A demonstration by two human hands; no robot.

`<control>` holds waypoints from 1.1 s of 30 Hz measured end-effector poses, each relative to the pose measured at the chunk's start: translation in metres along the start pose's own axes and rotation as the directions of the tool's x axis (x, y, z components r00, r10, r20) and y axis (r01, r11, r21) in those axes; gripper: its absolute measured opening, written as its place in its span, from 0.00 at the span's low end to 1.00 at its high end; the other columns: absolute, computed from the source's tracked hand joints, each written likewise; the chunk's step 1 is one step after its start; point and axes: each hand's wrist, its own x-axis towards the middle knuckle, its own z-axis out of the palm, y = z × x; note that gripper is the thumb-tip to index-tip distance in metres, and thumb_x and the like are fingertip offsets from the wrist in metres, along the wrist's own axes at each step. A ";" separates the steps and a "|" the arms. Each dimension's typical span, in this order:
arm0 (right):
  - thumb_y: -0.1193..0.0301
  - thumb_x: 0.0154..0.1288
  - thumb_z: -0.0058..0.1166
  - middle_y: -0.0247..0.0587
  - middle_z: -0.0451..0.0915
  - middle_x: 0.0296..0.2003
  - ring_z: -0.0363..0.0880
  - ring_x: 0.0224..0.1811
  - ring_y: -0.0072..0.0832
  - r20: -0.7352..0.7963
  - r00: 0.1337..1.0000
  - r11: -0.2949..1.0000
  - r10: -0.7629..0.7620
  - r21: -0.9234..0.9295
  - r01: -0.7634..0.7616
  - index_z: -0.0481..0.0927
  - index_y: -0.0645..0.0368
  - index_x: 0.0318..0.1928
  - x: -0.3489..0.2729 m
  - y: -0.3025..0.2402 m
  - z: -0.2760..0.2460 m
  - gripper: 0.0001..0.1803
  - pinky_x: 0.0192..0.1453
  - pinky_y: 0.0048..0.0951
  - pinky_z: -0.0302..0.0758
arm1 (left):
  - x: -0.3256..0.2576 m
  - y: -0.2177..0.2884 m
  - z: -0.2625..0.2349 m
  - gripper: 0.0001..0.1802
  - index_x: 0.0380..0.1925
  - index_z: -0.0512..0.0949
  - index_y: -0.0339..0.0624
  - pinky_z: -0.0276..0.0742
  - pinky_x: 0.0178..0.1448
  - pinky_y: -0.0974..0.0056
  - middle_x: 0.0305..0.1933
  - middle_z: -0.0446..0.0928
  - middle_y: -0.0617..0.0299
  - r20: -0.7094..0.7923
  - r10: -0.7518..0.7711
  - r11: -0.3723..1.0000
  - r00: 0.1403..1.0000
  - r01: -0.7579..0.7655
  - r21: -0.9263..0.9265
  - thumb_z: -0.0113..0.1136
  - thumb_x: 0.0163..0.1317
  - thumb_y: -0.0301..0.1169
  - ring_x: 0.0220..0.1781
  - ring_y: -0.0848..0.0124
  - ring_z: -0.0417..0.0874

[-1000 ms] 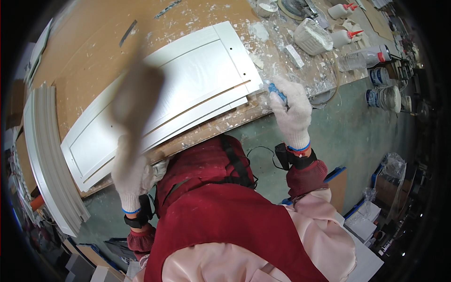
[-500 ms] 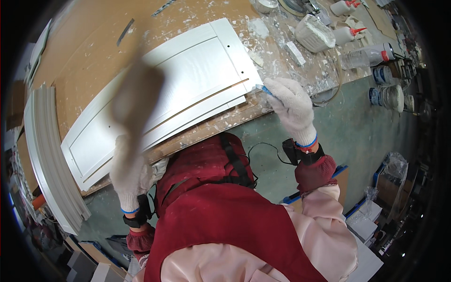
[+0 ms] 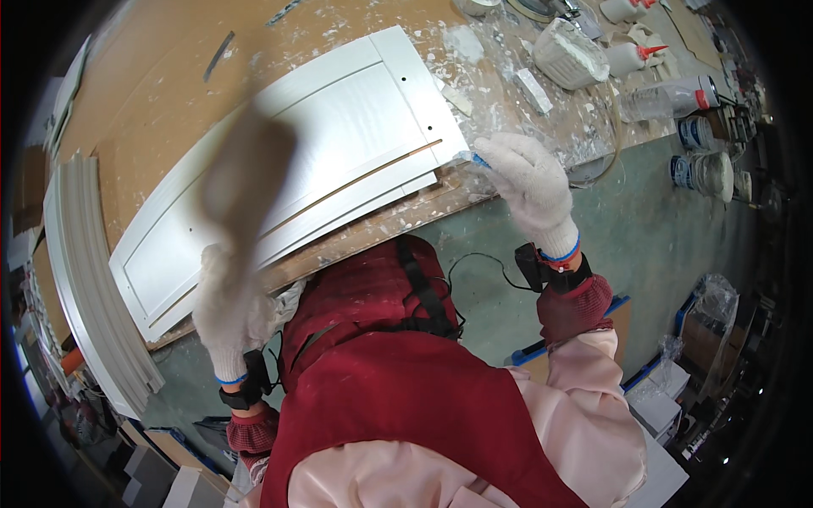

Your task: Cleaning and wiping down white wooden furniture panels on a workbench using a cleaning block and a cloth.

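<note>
A white panel (image 3: 347, 114) with a curved far edge and a long slot near its front lies on the workbench. My right hand (image 3: 532, 182), in a white knitted glove, is at the panel's right end. Its fingers are closed on a small thin tool with a blue part (image 3: 479, 160), whose tip is by the panel's corner. My left hand (image 3: 222, 309), gloved too, is at the panel's front edge toward the left. A blurred brown shape (image 3: 251, 173) close to the lens covers its fingers and part of the panel. Beside that hand hangs a crumpled whitish piece (image 3: 289, 303).
Stacked white mouldings (image 3: 85, 279) stand left of the panel. On the stained workbench (image 3: 161, 110) lie a dark strip (image 3: 218, 56), a white-caked tub (image 3: 569, 55), a red-tipped bottle (image 3: 631, 57) and a clear bottle (image 3: 656, 103). Paint tubs (image 3: 703, 175) stand farther right.
The view has shifted slightly. My right hand is a little farther right and up in the picture, still holding the small tool. My left hand stays nearly in place.
</note>
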 end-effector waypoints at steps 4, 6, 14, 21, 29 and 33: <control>0.86 0.48 0.55 0.43 0.79 0.41 0.79 0.38 0.39 -0.020 0.999 0.996 -0.043 -0.077 0.042 0.79 0.57 0.51 -0.004 0.006 -0.004 0.25 0.41 0.32 0.76 | 0.001 0.002 0.000 0.27 0.59 0.71 0.30 0.51 0.76 0.57 0.71 0.61 0.46 0.030 -0.004 0.998 1.000 0.002 0.071 0.54 0.56 0.15 0.76 0.58 0.56; 0.86 0.49 0.54 0.43 0.79 0.39 0.78 0.35 0.38 -0.059 0.997 0.998 -0.053 -0.032 0.052 0.78 0.58 0.50 -0.003 0.006 0.002 0.25 0.38 0.31 0.76 | 0.000 -0.002 0.001 0.27 0.59 0.71 0.30 0.51 0.76 0.57 0.71 0.61 0.46 0.008 0.012 0.999 1.000 -0.013 0.033 0.54 0.56 0.15 0.76 0.58 0.56; 0.81 0.54 0.52 0.39 0.69 0.24 0.69 0.22 0.35 0.051 0.995 0.996 -0.085 0.026 0.084 0.79 0.60 0.46 0.010 0.001 -0.002 0.16 0.27 0.31 0.67 | -0.002 -0.006 0.004 0.26 0.59 0.70 0.28 0.53 0.75 0.57 0.71 0.60 0.45 -0.055 -0.246 0.823 0.968 0.178 -0.540 0.53 0.57 0.16 0.75 0.58 0.56; 0.82 0.56 0.53 0.38 0.75 0.30 0.73 0.26 0.30 0.228 0.953 0.933 0.200 0.254 -0.256 0.80 0.59 0.45 -0.003 0.014 0.003 0.15 0.30 0.28 0.68 | -0.005 -0.013 0.001 0.26 0.59 0.70 0.28 0.53 0.75 0.57 0.71 0.60 0.45 -0.054 -0.077 0.979 0.996 0.065 -0.193 0.55 0.58 0.17 0.75 0.58 0.56; 0.84 0.49 0.56 0.39 0.78 0.36 0.75 0.30 0.34 0.089 0.993 0.992 -0.084 0.100 0.075 0.80 0.59 0.47 -0.002 0.016 0.002 0.21 0.33 0.31 0.71 | -0.005 -0.007 0.003 0.25 0.59 0.70 0.27 0.53 0.75 0.57 0.71 0.60 0.45 -0.073 -0.272 0.827 0.960 0.194 -0.527 0.57 0.59 0.18 0.75 0.57 0.56; 0.83 0.50 0.56 0.39 0.78 0.33 0.74 0.29 0.34 0.199 0.975 0.972 0.100 0.190 -0.138 0.80 0.59 0.46 0.004 0.009 -0.003 0.20 0.33 0.30 0.70 | -0.008 -0.010 0.005 0.25 0.59 0.70 0.27 0.53 0.75 0.57 0.71 0.61 0.46 -0.121 -0.200 0.858 0.972 0.115 -0.500 0.57 0.59 0.19 0.75 0.58 0.56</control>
